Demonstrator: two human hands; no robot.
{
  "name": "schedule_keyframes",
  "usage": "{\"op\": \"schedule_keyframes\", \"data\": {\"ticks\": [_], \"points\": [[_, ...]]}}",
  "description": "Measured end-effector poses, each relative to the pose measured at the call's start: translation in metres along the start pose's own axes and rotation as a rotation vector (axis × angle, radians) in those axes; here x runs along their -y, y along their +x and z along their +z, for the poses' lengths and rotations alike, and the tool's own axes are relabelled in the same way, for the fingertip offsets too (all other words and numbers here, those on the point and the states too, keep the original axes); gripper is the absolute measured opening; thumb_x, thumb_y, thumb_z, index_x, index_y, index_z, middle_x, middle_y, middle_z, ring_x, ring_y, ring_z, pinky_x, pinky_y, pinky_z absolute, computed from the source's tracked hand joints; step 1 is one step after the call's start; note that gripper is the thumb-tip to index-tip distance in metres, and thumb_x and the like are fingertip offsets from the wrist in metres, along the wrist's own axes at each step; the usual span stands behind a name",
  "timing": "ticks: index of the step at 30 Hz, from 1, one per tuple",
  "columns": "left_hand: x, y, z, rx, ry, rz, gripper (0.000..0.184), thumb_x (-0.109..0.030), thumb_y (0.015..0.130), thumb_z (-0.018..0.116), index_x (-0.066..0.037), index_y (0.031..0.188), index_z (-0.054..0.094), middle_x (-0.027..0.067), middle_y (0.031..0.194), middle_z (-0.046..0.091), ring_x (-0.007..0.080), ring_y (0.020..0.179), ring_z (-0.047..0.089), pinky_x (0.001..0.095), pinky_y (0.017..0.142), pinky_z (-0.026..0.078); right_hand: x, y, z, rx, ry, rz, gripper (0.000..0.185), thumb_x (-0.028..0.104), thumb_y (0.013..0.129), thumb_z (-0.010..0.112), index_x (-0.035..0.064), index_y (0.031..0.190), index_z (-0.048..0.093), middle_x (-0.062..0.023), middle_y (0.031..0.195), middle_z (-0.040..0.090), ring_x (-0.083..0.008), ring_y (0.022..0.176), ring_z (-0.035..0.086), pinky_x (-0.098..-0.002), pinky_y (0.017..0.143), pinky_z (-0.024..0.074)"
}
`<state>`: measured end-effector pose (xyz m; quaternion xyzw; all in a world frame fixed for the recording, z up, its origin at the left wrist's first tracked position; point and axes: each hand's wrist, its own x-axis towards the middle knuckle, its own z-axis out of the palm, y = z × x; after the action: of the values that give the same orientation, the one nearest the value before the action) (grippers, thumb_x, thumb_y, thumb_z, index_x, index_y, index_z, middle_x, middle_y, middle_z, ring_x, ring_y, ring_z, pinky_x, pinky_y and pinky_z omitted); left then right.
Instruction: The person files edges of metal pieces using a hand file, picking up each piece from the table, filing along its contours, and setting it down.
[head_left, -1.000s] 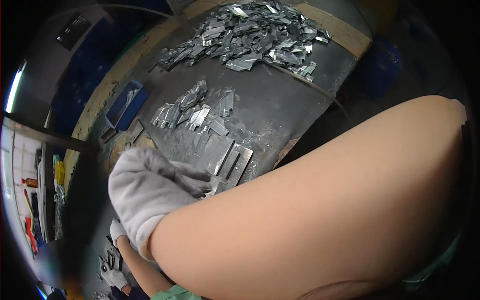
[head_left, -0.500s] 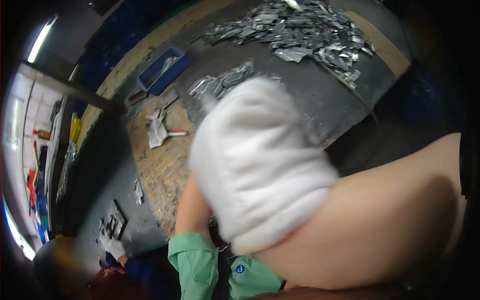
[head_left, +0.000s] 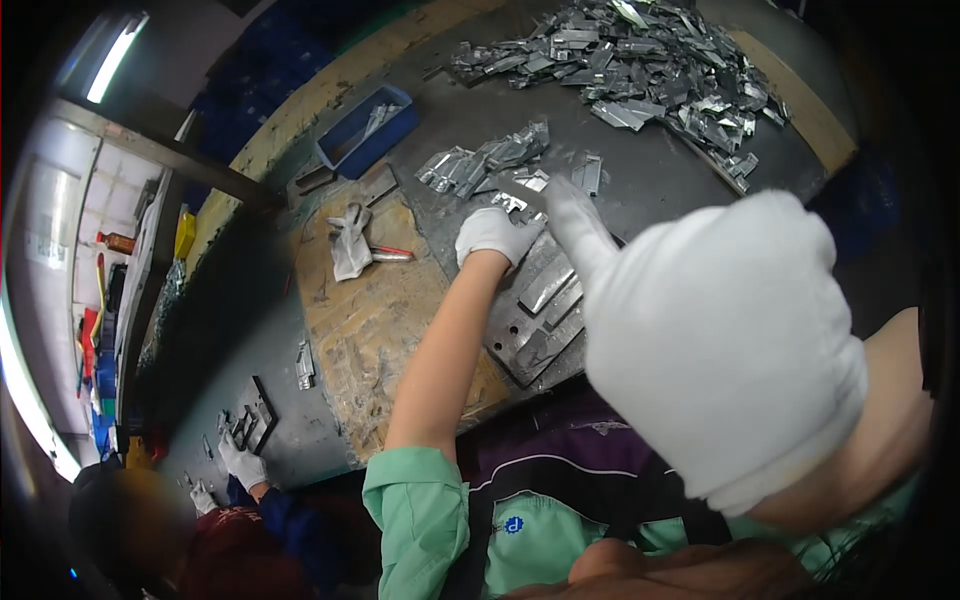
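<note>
My left hand (head_left: 492,237), in a white glove, is closed at a shiny bent metal piece (head_left: 520,200) above a steel block with holes (head_left: 510,350). My right hand (head_left: 720,340), also gloved in white, looms large close to the camera with its fingers curled and one digit stretched toward the metal piece. From that fingertip juts a flat grey blade-like tool (head_left: 522,192), its far end over the piece; the rest is hidden by the glove. A small heap of metal pieces (head_left: 470,170) lies just beyond my left hand, and one loose piece (head_left: 590,175) lies right of it.
A large pile of metal pieces (head_left: 640,60) covers the back of the table. A blue bin (head_left: 368,130) stands at back left. A crumpled glove (head_left: 350,243) and a red-handled tool (head_left: 392,254) lie on worn board. At lower left, a co-worker's gloved hand (head_left: 242,462) touches a dark fixture (head_left: 262,415).
My right hand and forearm have swung to the right from across the middle. My left hand, the steel block and the metal piece have come into sight. The view has shifted slightly.
</note>
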<state>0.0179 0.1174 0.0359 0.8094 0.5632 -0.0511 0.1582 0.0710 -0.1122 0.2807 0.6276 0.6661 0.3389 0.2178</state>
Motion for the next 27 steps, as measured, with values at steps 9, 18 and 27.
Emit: {"op": "schedule_keyframes", "data": {"ticks": [9, 18, 27], "points": [[-0.003, -0.017, 0.002, -0.03, -0.245, 0.117, 0.045, -0.025, 0.076, 0.068, -0.003, 0.114, 0.059, 0.0229, 0.109, 0.064, 0.0374, 0.102, 0.063, 0.0415, 0.09, 0.049, 0.01, -0.02, 0.135, 0.132, 0.529, -0.107, 0.063, 0.018, 0.082, 0.057, -0.0001, 0.139, 0.038, -0.0038, 0.058, 0.06, -0.0215, 0.051, 0.062, -0.0351, 0.048, 0.0459], [-0.032, -0.119, -0.029, -0.329, -0.047, 0.843, 0.01, -0.003, 0.071, 0.058, -0.005, 0.081, 0.057, 0.0153, 0.073, 0.061, 0.034, 0.074, 0.062, 0.0449, 0.068, 0.047, 0.113, 0.002, 0.218, -0.228, 1.486, 0.244, 0.041, 0.012, 0.077, 0.065, 0.0049, 0.118, 0.061, -0.0162, 0.062, 0.062, -0.032, 0.057, 0.064, -0.0394, 0.058, 0.0524], [-0.018, -0.123, 0.006, -0.108, -0.889, 0.41, 0.018, -0.014, 0.08, 0.074, -0.001, 0.09, 0.068, 0.0119, 0.075, 0.065, 0.0259, 0.068, 0.063, 0.0325, 0.064, 0.049, 0.116, -0.002, 0.211, 0.549, 2.456, 0.519, 0.021, 0.009, 0.086, 0.059, -0.0018, 0.104, 0.063, -0.0027, 0.061, 0.059, -0.0084, 0.036, 0.048, -0.0234, 0.032, 0.0368]]}}
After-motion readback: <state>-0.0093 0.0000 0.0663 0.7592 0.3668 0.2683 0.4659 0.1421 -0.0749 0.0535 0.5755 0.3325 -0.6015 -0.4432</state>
